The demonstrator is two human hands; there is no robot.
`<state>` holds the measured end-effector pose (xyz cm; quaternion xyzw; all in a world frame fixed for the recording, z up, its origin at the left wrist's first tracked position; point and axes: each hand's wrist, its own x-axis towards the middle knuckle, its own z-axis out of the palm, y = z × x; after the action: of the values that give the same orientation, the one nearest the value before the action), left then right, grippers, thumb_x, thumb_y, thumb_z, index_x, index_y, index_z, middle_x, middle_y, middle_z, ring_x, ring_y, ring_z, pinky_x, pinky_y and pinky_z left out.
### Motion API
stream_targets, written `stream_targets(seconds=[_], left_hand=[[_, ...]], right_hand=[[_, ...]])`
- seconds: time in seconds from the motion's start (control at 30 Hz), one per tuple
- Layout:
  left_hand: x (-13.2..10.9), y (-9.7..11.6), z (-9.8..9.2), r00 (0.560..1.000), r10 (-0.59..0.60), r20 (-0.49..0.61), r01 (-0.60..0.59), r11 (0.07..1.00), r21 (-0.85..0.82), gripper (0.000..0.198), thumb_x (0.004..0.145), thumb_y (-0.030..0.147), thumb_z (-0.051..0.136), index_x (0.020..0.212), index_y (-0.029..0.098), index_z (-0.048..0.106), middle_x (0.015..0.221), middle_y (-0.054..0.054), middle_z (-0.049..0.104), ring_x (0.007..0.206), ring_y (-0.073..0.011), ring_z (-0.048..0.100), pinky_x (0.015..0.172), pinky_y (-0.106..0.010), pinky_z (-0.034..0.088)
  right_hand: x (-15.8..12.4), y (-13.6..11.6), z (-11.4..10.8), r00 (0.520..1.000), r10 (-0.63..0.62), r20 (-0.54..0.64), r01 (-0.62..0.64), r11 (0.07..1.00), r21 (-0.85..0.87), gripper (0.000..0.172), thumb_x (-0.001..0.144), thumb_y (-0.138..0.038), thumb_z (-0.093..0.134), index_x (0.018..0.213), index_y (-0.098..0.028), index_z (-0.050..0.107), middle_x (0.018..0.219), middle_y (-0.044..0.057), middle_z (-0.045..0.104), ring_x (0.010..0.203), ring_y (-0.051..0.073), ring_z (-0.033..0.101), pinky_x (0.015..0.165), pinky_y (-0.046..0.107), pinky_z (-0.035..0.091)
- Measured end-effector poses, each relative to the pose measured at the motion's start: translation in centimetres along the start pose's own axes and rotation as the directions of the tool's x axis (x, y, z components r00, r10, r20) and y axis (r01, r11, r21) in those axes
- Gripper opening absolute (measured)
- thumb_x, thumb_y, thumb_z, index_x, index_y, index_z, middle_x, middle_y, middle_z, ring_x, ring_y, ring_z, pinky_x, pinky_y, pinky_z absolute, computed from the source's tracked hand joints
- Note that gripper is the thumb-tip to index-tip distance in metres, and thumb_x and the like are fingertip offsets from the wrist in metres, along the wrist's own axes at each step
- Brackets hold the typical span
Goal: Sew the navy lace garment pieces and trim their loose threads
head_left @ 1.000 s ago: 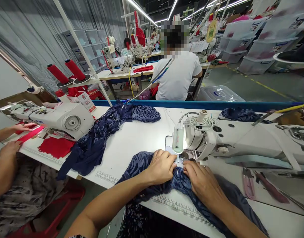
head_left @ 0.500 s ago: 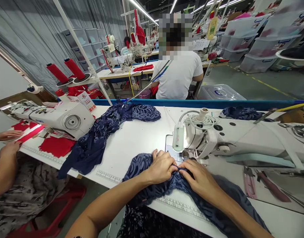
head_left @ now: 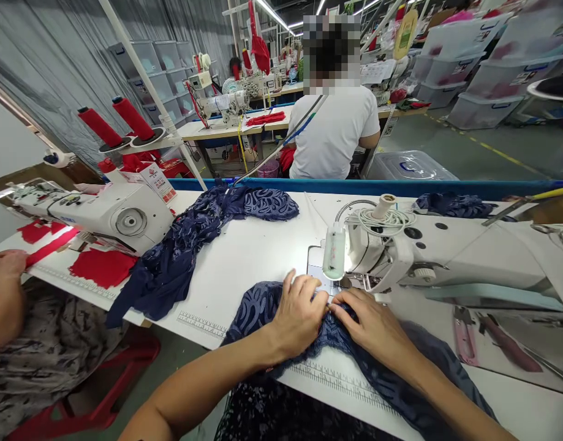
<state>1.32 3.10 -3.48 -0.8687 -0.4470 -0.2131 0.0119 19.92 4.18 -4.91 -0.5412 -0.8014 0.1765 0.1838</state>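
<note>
A navy patterned lace garment piece [head_left: 256, 309] lies across the front of the white sewing table, draping toward the right over the edge. My left hand [head_left: 299, 312] pinches its upper edge with thumb and index finger, the other fingers raised. Close beside it, my right hand [head_left: 366, 318] grips the same edge, fingertips nearly meeting the left ones. Both hands are just in front of the needle area of the sewing machine [head_left: 382, 257]. The fabric between the fingertips is partly hidden by them.
More navy lace fabric [head_left: 184, 251] is heaped at the left. Pink-handled thread snips [head_left: 465, 337] and a dark red-handled tool [head_left: 511, 349] lie at the right. A co-worker's hand [head_left: 8, 266] holds red fabric beside another machine [head_left: 125, 220]. Someone in a white shirt [head_left: 336, 135] sits ahead.
My left hand has turned and shifted slightly down, its fingers lifting more. My right hand stays on the fabric edge. The co-worker's hands at left have drawn back along the red strip.
</note>
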Motion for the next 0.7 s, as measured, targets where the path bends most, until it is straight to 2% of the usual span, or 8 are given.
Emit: stream_targets(seconds=[0.07, 0.1, 0.17, 0.23, 0.27, 0.4, 0.57, 0.7], left_hand=[[-1.3, 1.0, -0.1, 0.992, 0.127, 0.004, -0.127, 0.992, 0.007, 0.016, 0.096, 0.016, 0.046, 0.094, 0.013, 0.061, 0.096, -0.006, 0.065, 0.099, -0.0182, 0.059, 0.109, -0.041, 0.041], [-2.1, 1.5, 0.0, 0.982, 0.188, 0.015, -0.188, 0.982, 0.006, 0.018, 0.098, 0.020, 0.046, 0.095, 0.012, 0.062, 0.094, -0.007, 0.066, 0.097, -0.0179, 0.061, 0.109, -0.039, 0.042], [-4.1, 2.4, 0.3, 0.965, 0.262, 0.025, -0.262, 0.965, 0.022, 0.038, 0.098, 0.040, 0.048, 0.108, 0.006, 0.062, 0.107, -0.012, 0.067, 0.110, -0.0229, 0.061, 0.113, -0.041, 0.038], [-5.9, 3.1, 0.7, 0.958, 0.286, 0.026, -0.287, 0.956, 0.062, 0.063, 0.095, 0.056, 0.047, 0.125, 0.002, 0.056, 0.127, -0.018, 0.062, 0.125, -0.0296, 0.053, 0.116, -0.047, 0.034], [-6.5, 3.3, 0.9, 0.957, 0.288, 0.027, -0.290, 0.954, 0.075, 0.069, 0.094, 0.060, 0.045, 0.130, 0.002, 0.053, 0.134, -0.019, 0.058, 0.129, -0.0314, 0.050, 0.117, -0.049, 0.032], [-7.2, 2.8, 0.9, 0.952, 0.303, 0.047, -0.305, 0.952, 0.034, 0.067, 0.095, 0.062, 0.040, 0.130, 0.006, 0.056, 0.135, -0.015, 0.059, 0.129, -0.0301, 0.050, 0.121, -0.052, 0.022], [-5.8, 0.1, -0.5, 0.911, 0.400, 0.098, -0.392, 0.915, -0.096, 0.055, 0.101, 0.053, 0.037, 0.133, 0.011, 0.054, 0.135, -0.009, 0.061, 0.127, -0.0228, 0.051, 0.123, -0.055, 0.002], [-5.1, -0.9, -1.4, 0.872, 0.469, 0.137, -0.447, 0.880, -0.162, 0.050, 0.102, 0.050, 0.036, 0.130, 0.013, 0.054, 0.133, -0.008, 0.062, 0.127, -0.0212, 0.052, 0.123, -0.053, 0.002]], right_hand=[[0.2, -0.3, 0.2, 1.000, 0.015, -0.006, -0.015, 1.000, -0.004, 0.022, 0.096, -0.041, 0.043, 0.086, -0.026, 0.055, 0.085, 0.001, 0.065, 0.081, 0.022, 0.061, 0.072, 0.035, 0.041], [0.4, -0.4, 0.3, 1.000, 0.021, -0.009, -0.021, 1.000, -0.003, 0.021, 0.096, -0.041, 0.045, 0.085, -0.025, 0.054, 0.084, 0.001, 0.065, 0.080, 0.022, 0.061, 0.071, 0.034, 0.040], [0.6, -0.5, 0.5, 1.000, 0.028, -0.014, -0.028, 1.000, 0.007, 0.021, 0.095, -0.043, 0.047, 0.084, -0.025, 0.052, 0.081, 0.000, 0.065, 0.079, 0.021, 0.061, 0.072, 0.034, 0.040], [0.7, -0.4, 0.7, 0.999, 0.031, -0.017, -0.031, 0.999, 0.022, 0.021, 0.096, -0.043, 0.048, 0.084, -0.026, 0.050, 0.080, -0.001, 0.065, 0.077, 0.021, 0.062, 0.073, 0.033, 0.041], [0.8, -0.4, 0.8, 0.999, 0.031, -0.017, -0.030, 0.999, 0.031, 0.021, 0.096, -0.043, 0.048, 0.084, -0.026, 0.049, 0.080, -0.001, 0.066, 0.077, 0.020, 0.062, 0.073, 0.033, 0.041], [0.9, -0.2, 0.8, 0.999, 0.040, -0.015, -0.039, 0.998, 0.059, 0.019, 0.095, -0.041, 0.051, 0.083, -0.026, 0.049, 0.080, -0.002, 0.067, 0.074, 0.019, 0.062, 0.071, 0.031, 0.041], [0.9, 0.0, 0.8, 0.998, 0.066, -0.012, -0.065, 0.995, 0.079, 0.018, 0.094, -0.042, 0.053, 0.084, -0.026, 0.052, 0.081, -0.004, 0.068, 0.074, 0.019, 0.064, 0.070, 0.031, 0.041], [0.8, 0.0, 1.0, 0.997, 0.070, -0.024, -0.068, 0.993, 0.092, 0.021, 0.094, -0.043, 0.051, 0.083, -0.026, 0.052, 0.080, -0.002, 0.068, 0.074, 0.019, 0.064, 0.071, 0.031, 0.042]])
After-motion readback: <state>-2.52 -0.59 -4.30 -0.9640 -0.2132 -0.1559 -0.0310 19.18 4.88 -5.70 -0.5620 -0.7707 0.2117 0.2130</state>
